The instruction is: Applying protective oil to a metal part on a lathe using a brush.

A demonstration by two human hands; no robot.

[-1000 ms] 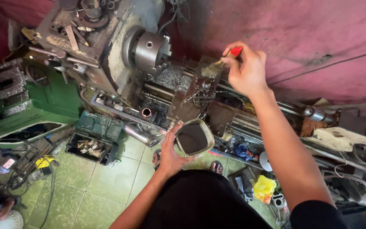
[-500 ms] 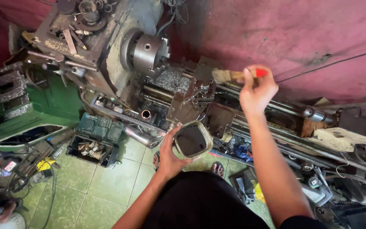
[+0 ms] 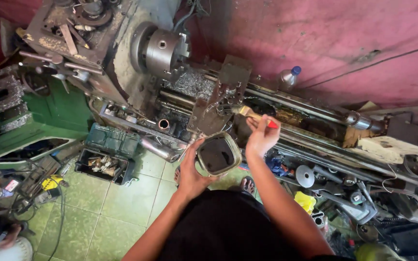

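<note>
The left hand grips the oily metal container by its rim at 6 o'clock of the lathe chuck. The right hand, lowered from its earlier raised position, pinches the brush, bristles at the carriage at 12 o'clock.
</note>
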